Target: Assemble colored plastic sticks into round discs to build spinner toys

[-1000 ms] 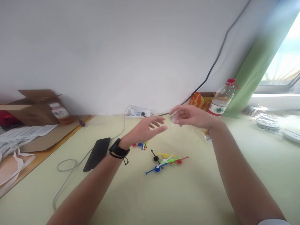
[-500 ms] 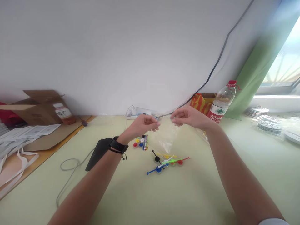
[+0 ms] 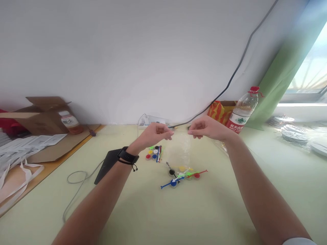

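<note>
Between my hands hangs a clear plastic bag, its top corners pinched by my fingertips. My left hand, with a black band on the wrist, is closed on the bag's left corner. The right corner is in the closed fingers of my right hand. Below the bag lie round pieces with coloured arrows, among them a blue arrow, a black disc and a red disc. A second group, with a red disc and thin coloured arrows, sits left of the bag.
A black flat object and a grey cable lie on the left. Further left are a cardboard box and a small bottle. A large bottle and stacked discs stand on the right. A power strip lies by the wall.
The bag has spread from a narrow, slanted shape into a flatter, wider one between my hands. Both hands keep their pinch and have barely moved.
</note>
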The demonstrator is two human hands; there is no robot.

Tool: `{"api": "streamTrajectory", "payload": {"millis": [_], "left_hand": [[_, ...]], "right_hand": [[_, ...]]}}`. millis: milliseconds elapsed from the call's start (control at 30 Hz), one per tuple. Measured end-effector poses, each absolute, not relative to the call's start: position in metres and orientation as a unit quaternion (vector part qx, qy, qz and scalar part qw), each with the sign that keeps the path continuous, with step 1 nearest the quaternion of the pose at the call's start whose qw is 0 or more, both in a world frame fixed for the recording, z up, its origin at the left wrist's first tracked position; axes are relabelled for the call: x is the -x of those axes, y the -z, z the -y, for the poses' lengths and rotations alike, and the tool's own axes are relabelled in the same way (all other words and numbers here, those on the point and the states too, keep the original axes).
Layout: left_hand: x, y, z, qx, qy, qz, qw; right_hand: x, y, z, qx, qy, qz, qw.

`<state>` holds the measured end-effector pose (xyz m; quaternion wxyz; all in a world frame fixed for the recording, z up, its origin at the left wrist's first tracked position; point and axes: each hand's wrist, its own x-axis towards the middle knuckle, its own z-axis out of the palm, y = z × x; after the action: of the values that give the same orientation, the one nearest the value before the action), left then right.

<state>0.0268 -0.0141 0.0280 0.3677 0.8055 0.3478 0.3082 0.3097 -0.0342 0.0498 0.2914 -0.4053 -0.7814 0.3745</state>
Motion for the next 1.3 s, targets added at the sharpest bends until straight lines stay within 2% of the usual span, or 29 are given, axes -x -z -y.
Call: {"api": "streamTrajectory", "payload": {"millis": [133, 200, 300, 400, 467, 600, 700, 800, 1067, 1300], "left_hand": [[-0.027, -0.031, 0.018, -0.830, -0.257, -0.326, 0.372], [-0.030, -0.030, 0.019, -0.826, -0.266, -0.322, 0.378], [-0.034, -0.027, 0.016, -0.791, -0.355, -0.334, 0.369], [-0.031, -0.025, 0.008, -0.743, -0.454, -0.354, 0.342], [-0.023, -0.025, 0.001, -0.720, -0.477, -0.363, 0.349], [-0.005, -0.026, -0.006, -0.713, -0.433, -0.359, 0.418], [0.001, -0.026, -0.005, -0.738, -0.357, -0.341, 0.460], [-0.001, -0.025, -0.004, -0.758, -0.322, -0.341, 0.454], [0.001, -0.021, -0.010, -0.771, -0.338, -0.360, 0.403], [-0.002, -0.018, -0.011, -0.758, -0.352, -0.357, 0.418]], "right_hand": [[-0.308, -0.053, 0.038, 0.398, -0.356, 0.792, 0.295], [-0.301, -0.051, 0.040, 0.387, -0.354, 0.788, 0.323], [-0.292, -0.044, 0.039, 0.377, -0.386, 0.766, 0.349], [-0.291, -0.036, 0.034, 0.366, -0.450, 0.757, 0.302], [-0.295, -0.033, 0.028, 0.366, -0.468, 0.746, 0.302], [-0.305, -0.031, 0.020, 0.384, -0.441, 0.716, 0.381], [-0.308, -0.032, 0.019, 0.382, -0.430, 0.724, 0.381], [-0.304, -0.034, 0.021, 0.370, -0.427, 0.743, 0.358], [-0.299, -0.035, 0.025, 0.381, -0.450, 0.704, 0.397], [-0.295, -0.035, 0.027, 0.390, -0.448, 0.692, 0.410]]}}
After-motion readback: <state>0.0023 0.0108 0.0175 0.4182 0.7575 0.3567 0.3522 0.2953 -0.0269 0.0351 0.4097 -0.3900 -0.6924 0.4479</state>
